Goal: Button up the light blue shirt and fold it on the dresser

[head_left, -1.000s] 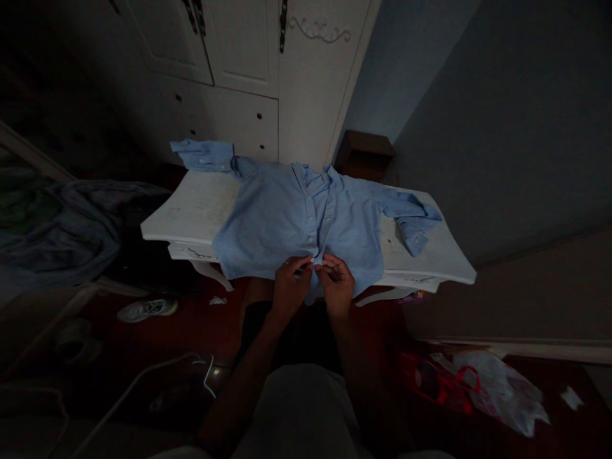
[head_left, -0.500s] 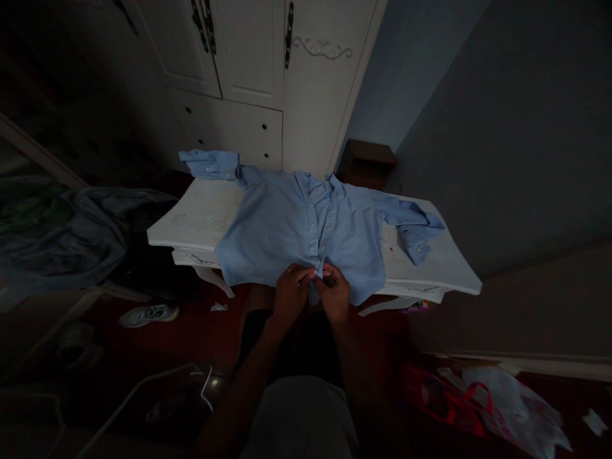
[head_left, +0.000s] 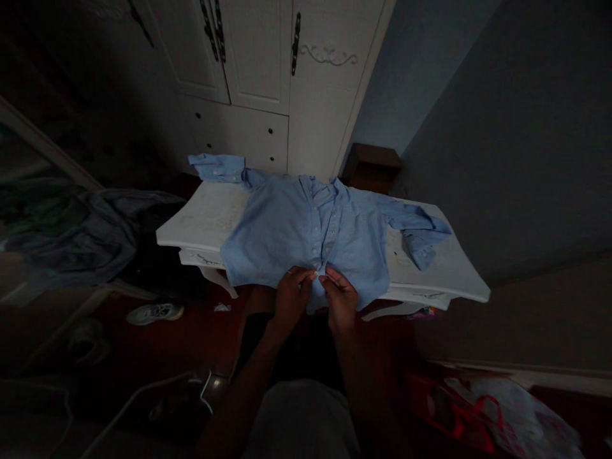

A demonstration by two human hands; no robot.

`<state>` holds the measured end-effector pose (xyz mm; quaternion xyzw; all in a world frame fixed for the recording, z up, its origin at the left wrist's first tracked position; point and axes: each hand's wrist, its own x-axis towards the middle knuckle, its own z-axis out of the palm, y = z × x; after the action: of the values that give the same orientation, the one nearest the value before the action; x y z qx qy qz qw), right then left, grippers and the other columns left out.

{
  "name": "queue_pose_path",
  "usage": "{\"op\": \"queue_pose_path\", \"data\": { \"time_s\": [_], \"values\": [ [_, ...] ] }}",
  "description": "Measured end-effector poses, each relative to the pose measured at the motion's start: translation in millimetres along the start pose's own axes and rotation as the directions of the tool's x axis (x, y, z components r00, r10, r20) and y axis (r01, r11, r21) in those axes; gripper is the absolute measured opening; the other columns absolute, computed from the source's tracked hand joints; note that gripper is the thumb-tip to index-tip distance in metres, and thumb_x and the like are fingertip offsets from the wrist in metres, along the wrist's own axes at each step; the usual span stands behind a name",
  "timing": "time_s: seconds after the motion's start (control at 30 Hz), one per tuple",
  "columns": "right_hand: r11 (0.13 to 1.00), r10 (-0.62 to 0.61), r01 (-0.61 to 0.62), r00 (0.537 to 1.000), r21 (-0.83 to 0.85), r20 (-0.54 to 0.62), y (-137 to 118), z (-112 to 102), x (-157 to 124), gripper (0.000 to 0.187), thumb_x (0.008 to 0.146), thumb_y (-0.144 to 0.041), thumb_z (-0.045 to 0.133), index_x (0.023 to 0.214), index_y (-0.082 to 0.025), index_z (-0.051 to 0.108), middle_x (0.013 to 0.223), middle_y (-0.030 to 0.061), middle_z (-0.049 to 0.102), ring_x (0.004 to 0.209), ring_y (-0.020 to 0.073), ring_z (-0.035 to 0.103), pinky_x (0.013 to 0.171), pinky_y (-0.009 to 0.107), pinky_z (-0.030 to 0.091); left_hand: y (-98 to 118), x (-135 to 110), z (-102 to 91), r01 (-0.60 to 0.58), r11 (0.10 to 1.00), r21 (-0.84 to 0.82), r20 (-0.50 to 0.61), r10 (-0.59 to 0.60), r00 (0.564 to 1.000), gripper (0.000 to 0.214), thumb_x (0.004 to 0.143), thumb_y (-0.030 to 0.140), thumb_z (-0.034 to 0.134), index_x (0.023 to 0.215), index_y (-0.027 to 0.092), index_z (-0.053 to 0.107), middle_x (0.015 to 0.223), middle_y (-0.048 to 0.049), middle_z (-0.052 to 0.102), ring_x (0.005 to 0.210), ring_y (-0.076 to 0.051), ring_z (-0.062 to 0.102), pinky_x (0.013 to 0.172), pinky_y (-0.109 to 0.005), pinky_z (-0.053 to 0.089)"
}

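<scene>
A light blue button-up shirt (head_left: 287,229) lies front-up on a small white table (head_left: 201,220), collar toward the wardrobe, sleeves spread to both sides. Its hem hangs over the near edge. My left hand (head_left: 290,297) pinches the left side of the button strip at the hem. Right beside it, my right hand (head_left: 340,296) pinches the right side of the strip, fingers closed on the cloth. The two hands almost touch at the bottom of the shirt's opening.
A white wardrobe (head_left: 268,70) stands behind the table, with a dark wooden stand (head_left: 373,162) at its right. Dark clothes (head_left: 81,229) are heaped at the left. A shoe (head_left: 155,312) lies on the red floor, and plastic bags (head_left: 488,408) lie at the lower right.
Both hands stay pinched on the lower button strip, shifting slightly down toward the hem. The view has tilted a little, so everything sits slightly lower and further right.
</scene>
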<state>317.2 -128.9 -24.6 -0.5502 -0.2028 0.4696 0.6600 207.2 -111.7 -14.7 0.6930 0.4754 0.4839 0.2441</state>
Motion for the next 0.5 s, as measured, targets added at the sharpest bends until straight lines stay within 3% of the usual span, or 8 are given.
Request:
{"op": "queue_pose_path", "data": {
  "time_s": [0.3, 0.5],
  "values": [
    [0.999, -0.027, 0.028, 1.000, -0.025, 0.009, -3, -1, -8, 0.036, 0.067, -0.033, 0.075, 0.098, -0.016, 0.075, 0.088, 0.0065, 0.075, 0.077, 0.0194, 0.067, 0.068, 0.032, 0.053, 3, 1, 1.1, 0.032, 0.998, 0.058, -0.003, -0.032, 0.999, 0.018, 0.092, 0.016, 0.054, 0.095, 0.021, 0.072, 0.092, -0.0047, 0.072, 0.088, -0.018, 0.067, 0.084, -0.034, 0.054],
    [0.953, -0.204, 0.236, 0.963, -0.188, 0.175, -9, -2, -14, 0.034, 0.078, -0.037, 0.066, 0.106, -0.019, 0.073, 0.106, 0.0096, 0.075, 0.098, 0.0251, 0.070, 0.088, 0.042, 0.056, 12, 0, -6.7, 0.032, 0.999, -0.012, 0.032, -0.031, 0.999, 0.019, 0.088, 0.025, 0.063, 0.106, 0.020, 0.069, 0.099, -0.0067, 0.070, 0.091, -0.018, 0.066, 0.081, -0.032, 0.055]
  ]
}}
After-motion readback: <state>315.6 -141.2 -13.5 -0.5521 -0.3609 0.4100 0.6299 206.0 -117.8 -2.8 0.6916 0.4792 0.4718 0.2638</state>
